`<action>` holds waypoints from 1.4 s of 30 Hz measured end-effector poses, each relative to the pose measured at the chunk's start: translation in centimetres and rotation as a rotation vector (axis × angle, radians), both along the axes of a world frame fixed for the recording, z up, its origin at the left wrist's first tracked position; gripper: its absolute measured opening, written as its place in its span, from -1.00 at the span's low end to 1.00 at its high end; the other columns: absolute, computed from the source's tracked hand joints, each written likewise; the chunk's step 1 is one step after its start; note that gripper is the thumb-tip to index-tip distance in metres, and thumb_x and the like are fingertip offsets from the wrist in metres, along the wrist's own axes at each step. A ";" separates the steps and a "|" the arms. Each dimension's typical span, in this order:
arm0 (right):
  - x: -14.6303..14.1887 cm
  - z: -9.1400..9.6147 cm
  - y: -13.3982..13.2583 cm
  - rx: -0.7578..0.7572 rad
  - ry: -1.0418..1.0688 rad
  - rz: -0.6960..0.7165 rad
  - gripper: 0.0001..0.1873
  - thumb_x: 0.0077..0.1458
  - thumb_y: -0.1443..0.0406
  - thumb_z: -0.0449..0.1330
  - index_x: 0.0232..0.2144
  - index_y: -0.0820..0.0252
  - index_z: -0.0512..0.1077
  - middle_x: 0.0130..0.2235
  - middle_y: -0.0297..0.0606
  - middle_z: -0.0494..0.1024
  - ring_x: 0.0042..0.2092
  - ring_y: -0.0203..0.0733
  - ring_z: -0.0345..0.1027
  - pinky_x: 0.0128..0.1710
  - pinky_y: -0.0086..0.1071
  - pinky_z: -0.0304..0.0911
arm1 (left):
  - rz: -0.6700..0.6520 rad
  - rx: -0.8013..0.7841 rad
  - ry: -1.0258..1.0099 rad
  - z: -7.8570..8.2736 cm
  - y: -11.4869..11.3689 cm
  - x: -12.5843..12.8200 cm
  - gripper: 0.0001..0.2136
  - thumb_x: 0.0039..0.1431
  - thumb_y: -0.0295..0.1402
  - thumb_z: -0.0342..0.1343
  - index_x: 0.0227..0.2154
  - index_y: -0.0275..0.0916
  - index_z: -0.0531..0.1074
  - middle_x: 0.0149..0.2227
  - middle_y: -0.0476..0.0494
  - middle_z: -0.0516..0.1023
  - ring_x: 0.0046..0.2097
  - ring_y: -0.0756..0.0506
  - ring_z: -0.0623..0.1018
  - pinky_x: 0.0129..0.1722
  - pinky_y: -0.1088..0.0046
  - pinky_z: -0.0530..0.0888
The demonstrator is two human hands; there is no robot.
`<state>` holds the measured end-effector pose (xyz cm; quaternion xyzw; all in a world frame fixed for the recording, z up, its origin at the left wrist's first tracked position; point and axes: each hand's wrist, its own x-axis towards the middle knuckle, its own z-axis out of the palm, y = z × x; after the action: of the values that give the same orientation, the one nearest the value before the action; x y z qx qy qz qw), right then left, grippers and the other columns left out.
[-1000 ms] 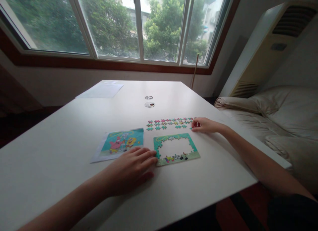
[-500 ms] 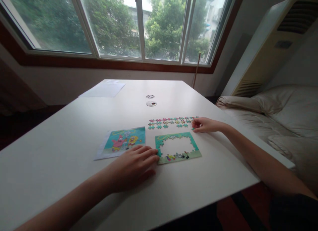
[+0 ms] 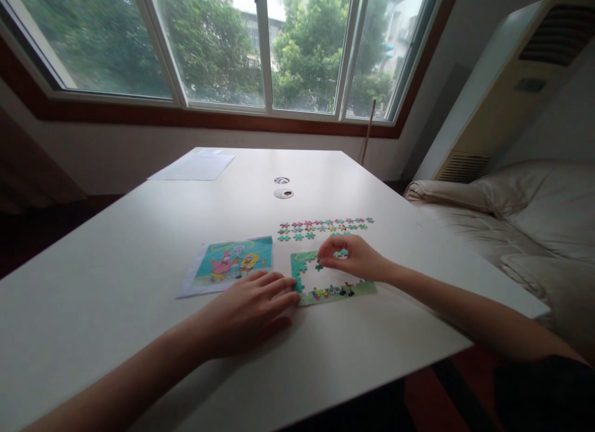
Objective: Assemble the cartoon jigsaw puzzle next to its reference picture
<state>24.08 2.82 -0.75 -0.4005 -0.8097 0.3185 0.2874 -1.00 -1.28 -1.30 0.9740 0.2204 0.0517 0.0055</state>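
My right hand [image 3: 349,256] hovers over the upper part of the jigsaw puzzle frame [image 3: 304,297], its fingers pinching a small green puzzle piece [image 3: 319,265]. The hand hides the frame's upper right. Only the border of the puzzle is filled; its middle shows white. My left hand [image 3: 263,305] lies flat with fingers stretched out, fingertips touching the frame's left edge. Just beyond the frame, loose puzzle pieces [image 3: 309,229] lie in rows. A cartoon picture sheet [image 3: 227,264] is left of the frame, partly under my left hand.
All this lies on a white table [image 3: 116,271]. White papers [image 3: 190,167] lie at its far left, and two round discs [image 3: 283,193] near its far middle. A pale sofa [image 3: 502,209] stands to the right, beside a tall air conditioner [image 3: 493,91].
My right hand has moved left from the right end of the loose rows to above the puzzle frame, carrying a green piece. My left hand stays in place.
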 end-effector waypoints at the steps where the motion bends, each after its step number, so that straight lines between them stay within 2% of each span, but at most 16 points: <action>1: -0.6 -0.2 -0.4 -0.017 0.014 0.010 -0.87 -0.03 0.22 0.21 -0.40 0.15 0.43 -0.43 -0.34 0.54 -0.37 -0.28 0.41 -0.31 -0.39 0.27 | 0.000 -0.003 0.002 0.0 0.0 0.0 -0.78 0.22 -0.33 -0.04 -0.08 -0.16 0.29 -0.02 -0.15 0.38 -0.05 -0.19 0.39 -0.06 0.18 0.35; 5: -2.0 -1.1 -1.3 -0.057 0.030 0.046 -0.86 -0.04 0.23 0.22 -0.38 0.14 0.45 -0.48 -0.36 0.53 -0.42 -0.29 0.40 -0.37 -0.42 0.27 | 0.002 -0.011 0.017 0.1 -0.1 0.1 -0.79 0.22 -0.33 -0.03 -0.09 -0.17 0.29 -0.02 -0.14 0.38 -0.05 -0.20 0.38 -0.07 0.17 0.35; 11: -2.3 -2.0 -1.4 -0.054 -0.007 0.059 -0.84 -0.02 0.23 0.22 -0.34 0.15 0.47 -0.46 -0.36 0.55 -0.42 -0.31 0.40 -0.40 -0.46 0.26 | -0.002 0.017 0.009 0.0 0.0 0.1 -0.78 0.22 -0.33 -0.03 -0.08 -0.19 0.30 -0.03 -0.17 0.38 -0.07 -0.19 0.39 -0.07 0.19 0.34; 16: -2.6 -1.8 -1.5 0.157 -0.115 0.043 -0.89 -0.04 0.30 0.23 -0.38 0.17 0.48 -0.41 -0.32 0.55 -0.36 -0.29 0.38 -0.30 -0.42 0.23 | 0.006 0.018 0.002 -0.2 0.0 0.0 -0.76 0.22 -0.32 -0.04 -0.06 -0.17 0.28 -0.01 -0.17 0.37 -0.06 -0.20 0.39 -0.08 0.17 0.34; 21: -2.1 -1.7 -1.8 0.373 -0.177 0.082 -0.87 0.05 0.27 0.17 -0.31 0.15 0.47 -0.28 -0.27 0.55 -0.21 -0.21 0.34 -0.14 -0.30 0.16 | -0.005 0.015 -0.011 -0.1 0.0 0.0 -0.77 0.23 -0.31 -0.05 -0.07 -0.17 0.29 -0.02 -0.17 0.39 -0.07 -0.19 0.39 -0.08 0.21 0.34; 26: -1.5 -1.3 -2.5 0.492 -0.238 0.198 -0.86 0.11 0.26 0.12 -0.36 0.15 0.46 -0.24 -0.30 0.55 -0.16 -0.22 0.30 -0.09 -0.28 0.07 | -0.014 0.024 -0.032 0.1 0.0 0.0 -0.77 0.23 -0.31 -0.04 -0.06 -0.17 0.29 -0.03 -0.18 0.39 -0.07 -0.18 0.40 -0.09 0.23 0.33; 29: -1.4 -1.3 -2.6 0.516 -0.289 0.260 -0.83 0.14 0.23 0.09 -0.35 0.14 0.46 -0.22 -0.31 0.56 -0.13 -0.21 0.27 -0.07 -0.28 0.04 | -0.013 0.009 -0.018 0.1 0.0 0.0 -0.76 0.23 -0.31 -0.04 -0.05 -0.17 0.28 -0.02 -0.18 0.38 -0.06 -0.19 0.39 -0.08 0.22 0.33; 42: -0.9 -1.1 -2.6 0.517 -0.343 0.343 -0.80 0.16 0.27 0.04 -0.31 0.16 0.47 -0.19 -0.31 0.56 -0.11 -0.18 0.24 -0.05 -0.27 0.10 | -0.012 0.008 -0.024 -0.1 0.0 0.0 -0.76 0.23 -0.32 -0.05 -0.05 -0.17 0.28 -0.01 -0.18 0.38 -0.06 -0.18 0.39 -0.06 0.22 0.32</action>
<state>23.18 0.27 -1.84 -0.2205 -0.9554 0.0747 0.1817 -1.04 -1.25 -1.38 0.9747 0.2143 0.0642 0.0047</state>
